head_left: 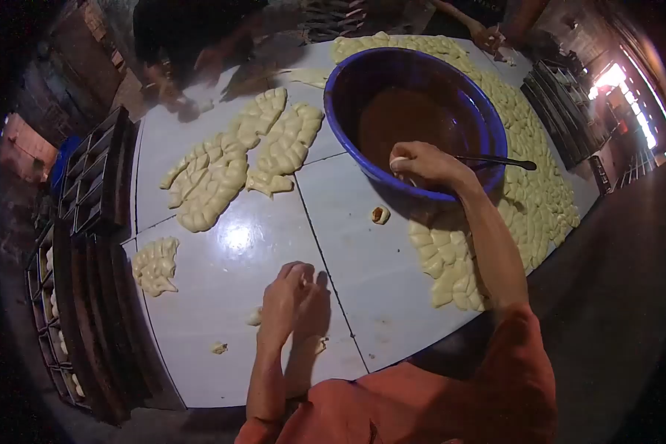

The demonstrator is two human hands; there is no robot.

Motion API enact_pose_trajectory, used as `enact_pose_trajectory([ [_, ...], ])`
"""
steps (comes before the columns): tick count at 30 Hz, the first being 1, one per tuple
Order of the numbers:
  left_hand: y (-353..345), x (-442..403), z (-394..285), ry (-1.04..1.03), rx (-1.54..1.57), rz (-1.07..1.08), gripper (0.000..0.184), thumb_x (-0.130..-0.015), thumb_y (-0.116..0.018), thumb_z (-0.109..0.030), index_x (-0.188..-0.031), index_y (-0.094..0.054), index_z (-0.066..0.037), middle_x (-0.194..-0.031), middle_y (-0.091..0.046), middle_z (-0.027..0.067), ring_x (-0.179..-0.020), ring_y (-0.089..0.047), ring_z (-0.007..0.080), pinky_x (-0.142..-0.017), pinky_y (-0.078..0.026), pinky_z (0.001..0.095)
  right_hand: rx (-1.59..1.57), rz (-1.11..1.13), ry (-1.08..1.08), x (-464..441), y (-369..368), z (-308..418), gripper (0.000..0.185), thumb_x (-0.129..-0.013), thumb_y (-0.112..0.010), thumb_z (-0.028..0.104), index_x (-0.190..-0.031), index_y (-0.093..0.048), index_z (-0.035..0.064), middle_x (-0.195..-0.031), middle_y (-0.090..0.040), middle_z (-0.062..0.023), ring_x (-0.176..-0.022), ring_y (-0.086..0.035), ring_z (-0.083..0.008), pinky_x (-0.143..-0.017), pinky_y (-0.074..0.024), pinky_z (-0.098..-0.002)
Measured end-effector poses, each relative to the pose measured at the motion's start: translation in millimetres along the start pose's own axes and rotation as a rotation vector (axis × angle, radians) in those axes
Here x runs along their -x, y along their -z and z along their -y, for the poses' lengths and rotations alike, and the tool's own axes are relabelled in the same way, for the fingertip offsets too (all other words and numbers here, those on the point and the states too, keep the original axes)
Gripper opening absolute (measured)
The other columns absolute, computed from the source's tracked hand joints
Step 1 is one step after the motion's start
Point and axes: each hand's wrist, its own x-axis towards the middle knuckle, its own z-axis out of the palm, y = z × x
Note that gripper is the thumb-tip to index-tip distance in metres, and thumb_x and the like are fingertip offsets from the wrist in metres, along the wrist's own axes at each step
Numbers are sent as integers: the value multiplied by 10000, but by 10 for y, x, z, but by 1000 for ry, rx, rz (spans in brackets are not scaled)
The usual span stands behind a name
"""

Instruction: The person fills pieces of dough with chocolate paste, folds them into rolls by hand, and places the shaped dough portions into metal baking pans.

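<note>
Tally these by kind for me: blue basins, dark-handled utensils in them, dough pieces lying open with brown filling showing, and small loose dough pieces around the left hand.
Blue basin: 1
Dark-handled utensil: 1
Open dough piece with brown filling: 1
Small loose dough pieces around the left hand: 3
Total: 6

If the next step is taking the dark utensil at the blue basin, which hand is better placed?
Probably the right hand: it is at the basin, near the utensil, though it seems to hold a pale piece. The left hand is farther away.
</note>
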Motion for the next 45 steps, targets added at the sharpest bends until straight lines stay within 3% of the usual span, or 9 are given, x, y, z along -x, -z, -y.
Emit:
enact_pose_trajectory([
  [3, -77, -12, -136, -54, -107, -125, 488, -794, -811, -311, -1191, -648, -78, -1379, -548, 210, -1048, -634, 396, -869, -514, 476, -476, -97, 84, 114, -4, 30, 186, -946, -630, 209, -988, -623, 28, -852, -640, -26, -768, -641, -121, -702, -519, -286],
  [6, -99, -84, -372, -134, -251, -281, 485, -804, -813, -302, -1201, -650, -76, -1371, -558, 213, -1080, -624, 377, -896, -512, 450, -957, -194, 113, 334, -159, 303, 180, -974, -654, 211, -1037, -576, 61, -825, -633, -31, -681, -638, -100, -612, -541, -259],
  [13, -278, -226, -801, 210, 1116, 43, 606, -1059, -397, -488, -1298, -602, 30, -1286, -636, 139, -1173, -591, 214, -931, -496, 368, -1338, -113, 169, 577, -1291, 721, 149, -996, -630, 197, -1049, -559, 76, -855, -649, -35, -694, -656, -110, -593, -547, -233],
  [14, -291, -194, -774, 281, 1281, 15, 521, -1049, -477, -428, -1274, -615, 22, -1220, -665, 116, -1103, -628, 197, -946, -508, 369, -1377, -91, 167, 568, -1459, 705, 149, -998, -628, 205, -1050, -560, 82, -861, -649, -35, -707, -654, -110, -593, -544, -223],
  [18, -222, 60, -410, 370, 1254, -141, 411, -988, -639, -326, -1227, -633, 8, -1052, -705, 79, -955, -687, 170, -948, -530, 332, -1364, -22, 111, 696, -1797, 773, 130, -999, -626, 199, -1036, -568, 89, -845, -644, 0, -708, -643, -99, -588, -527, -202],
  [22, 0, 234, -256, 448, 1213, -306, 344, -961, -692, -207, -1217, -652, 19, -1050, -715, 82, -939, -680, 130, -860, -549, 259, -659, -111, 424, 793, -2128, 853, 541, -800, -783, 71, -1303, -582, 73, -1492, -400, -163, -1285, -522, -277, -1028, -485, -373],
  [25, 73, 329, -231, 330, 1105, -299, 463, -961, -688, -255, -1296, -599, 52, -1106, -702, 123, -992, -686, 186, -883, -565, 313, -217, -379, 535, 799, -2374, 1091, 442, -837, -758, 58, -1266, -651, 75, -1417, -479, -182, -1162, -608, -275, -921, -540, -347],
  [32, 217, 353, -61, 306, 917, -429, 381, -961, -692, -245, -1215, -675, 38, -1044, -722, 98, -914, -682, 144, -808, -570, 274, -454, -479, 374, 654, -2766, 1274, 139, -927, -691, 89, -1045, -735, 32, -845, -689, -66, -788, -646, -155, -693, -509, -255],
  [45, 671, 508, -74, 281, 970, -241, 391, -894, -755, -224, -1188, -685, 23, -986, -716, 99, -880, -698, 153, -755, -602, 294, -665, -288, 548, 638, -2799, 1221, 224, -871, -774, 136, -1077, -743, 55, -1149, -630, -61, -874, -595, -110, -716, -487, -245],
])
